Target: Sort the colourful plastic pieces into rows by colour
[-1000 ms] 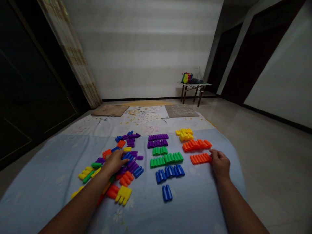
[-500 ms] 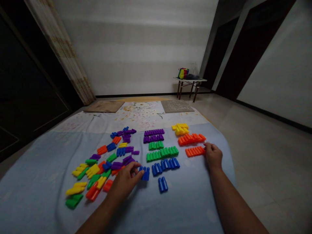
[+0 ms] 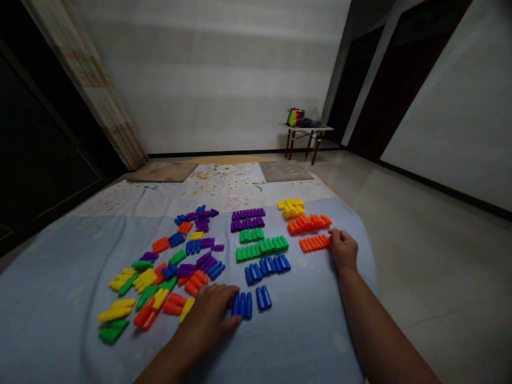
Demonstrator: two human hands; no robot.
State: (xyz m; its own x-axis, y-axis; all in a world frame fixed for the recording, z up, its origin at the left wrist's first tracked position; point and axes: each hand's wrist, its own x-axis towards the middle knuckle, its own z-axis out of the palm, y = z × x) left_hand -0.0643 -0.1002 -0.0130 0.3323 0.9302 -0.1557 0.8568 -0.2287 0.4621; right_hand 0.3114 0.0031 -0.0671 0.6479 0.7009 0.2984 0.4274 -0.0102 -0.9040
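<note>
My left hand (image 3: 214, 309) is at the left side of a blue three-tube piece (image 3: 242, 305), thumb and fingers apart around its left edge. Just right of that piece lies a blue two-tube piece (image 3: 263, 298). My right hand (image 3: 344, 248) has its fingers closed at the right end of an orange row (image 3: 315, 243); what lies between its fingertips is hidden. Behind are a blue row (image 3: 268, 269), a green row (image 3: 262, 248), purple rows (image 3: 248, 219), another orange row (image 3: 309, 224) and yellow pieces (image 3: 291, 207).
Mixed coloured pieces (image 3: 161, 244) lie scattered on the left of the blue cloth (image 3: 304, 330). Two flat mats (image 3: 164, 172) sit at the far edge. Beyond, a small table (image 3: 306, 128) holds a colourful bag (image 3: 295, 117).
My left hand has brought the blue three-tube piece nearer and down beside the two-tube piece, and its fingers have spread. The view has shifted slightly. My right hand stays by the orange row.
</note>
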